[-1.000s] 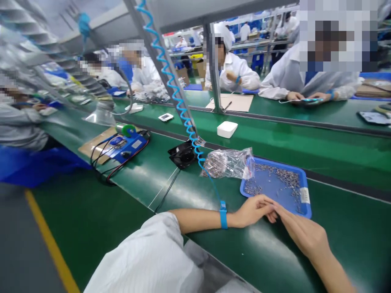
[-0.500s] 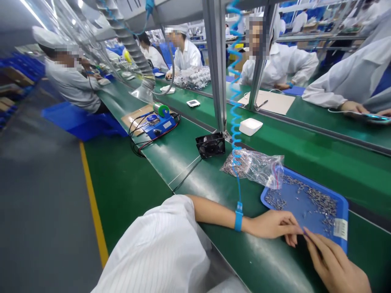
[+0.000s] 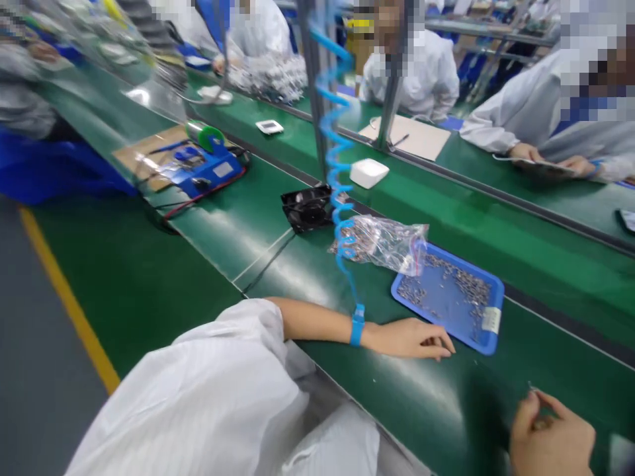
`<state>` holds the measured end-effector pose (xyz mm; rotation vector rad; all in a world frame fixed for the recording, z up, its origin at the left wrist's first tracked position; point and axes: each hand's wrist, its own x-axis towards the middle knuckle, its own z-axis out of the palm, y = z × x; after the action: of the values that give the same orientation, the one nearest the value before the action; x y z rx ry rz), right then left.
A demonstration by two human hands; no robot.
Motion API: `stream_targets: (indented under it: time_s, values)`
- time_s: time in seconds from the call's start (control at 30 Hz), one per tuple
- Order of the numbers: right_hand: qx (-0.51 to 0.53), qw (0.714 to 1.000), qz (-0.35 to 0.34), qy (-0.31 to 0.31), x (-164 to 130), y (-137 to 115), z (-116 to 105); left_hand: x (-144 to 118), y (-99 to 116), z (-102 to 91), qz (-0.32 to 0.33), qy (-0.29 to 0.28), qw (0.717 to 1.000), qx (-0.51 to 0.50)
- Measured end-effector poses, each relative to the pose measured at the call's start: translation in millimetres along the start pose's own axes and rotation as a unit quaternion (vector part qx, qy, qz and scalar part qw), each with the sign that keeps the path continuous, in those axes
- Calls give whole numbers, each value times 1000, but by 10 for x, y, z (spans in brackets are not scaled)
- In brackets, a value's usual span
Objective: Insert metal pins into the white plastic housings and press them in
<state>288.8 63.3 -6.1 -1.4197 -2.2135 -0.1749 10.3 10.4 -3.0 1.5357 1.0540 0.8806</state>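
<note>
My left hand (image 3: 409, 338), with a blue wrist strap (image 3: 357, 325), rests palm down on the green bench at the near edge of a blue tray (image 3: 449, 332). Its fingers are curled in, and whatever they may hold is hidden. Many small metal parts (image 3: 471, 287) lie scattered in the tray. Lower right, my right hand (image 3: 553, 430) pinches a tiny metal part (image 3: 532, 387) between thumb and index finger, above the bench and apart from the left hand. A clear plastic bag (image 3: 391, 243) of similar parts overlaps the tray's far left corner.
A coiled blue cord (image 3: 333, 132) runs down to the strap. Behind the bag are a black fan (image 3: 307, 208) and a white plastic housing (image 3: 368, 173). A blue device with a green-ended spool (image 3: 208, 137) stands left. Co-workers in white coats sit across the bench.
The view has swung right and down. My right hand has moved away from the left, toward the lower right, with the tiny metal part in its fingertips. The left hand stays by the tray.
</note>
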Motion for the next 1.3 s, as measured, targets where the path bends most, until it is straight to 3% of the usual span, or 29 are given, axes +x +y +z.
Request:
stream_targets:
  time_s: [0.1,0.2,0.33,0.4,0.53,0.67,0.77,0.87,0.97,1.03,1.3]
  values:
    - [-97,987,127,1,-209,127,-289,-13,30,31,17,-19,996,83]
    - [-126,964,234,-22,-388,227,-493,4,38,77,38,-35,988,146]
    - [-137,923,354,-63,-506,330,-580,1,27,110,66,-58,981,175]
    - [-151,912,370,-90,-517,362,-566,-14,16,115,91,-64,971,214]
    - [-161,911,354,-137,-501,278,-545,-41,-16,145,174,-49,913,367]
    - [-55,944,275,-171,-454,-96,-672,-62,-42,178,210,-48,884,415]
    - [113,935,250,-226,-407,-463,-818,-75,-41,176,224,-52,899,373]
    - [256,887,248,-292,-347,-807,-877,-72,-45,165,208,-57,923,319]
    - [339,848,214,-347,-284,-1077,-815,-50,-75,160,171,-57,943,280]
    - [352,840,190,-367,-249,-1198,-746,-31,-95,153,147,-57,952,263]
    - [238,919,135,-284,-148,-1321,-623,-18,-39,97,115,-98,956,253]
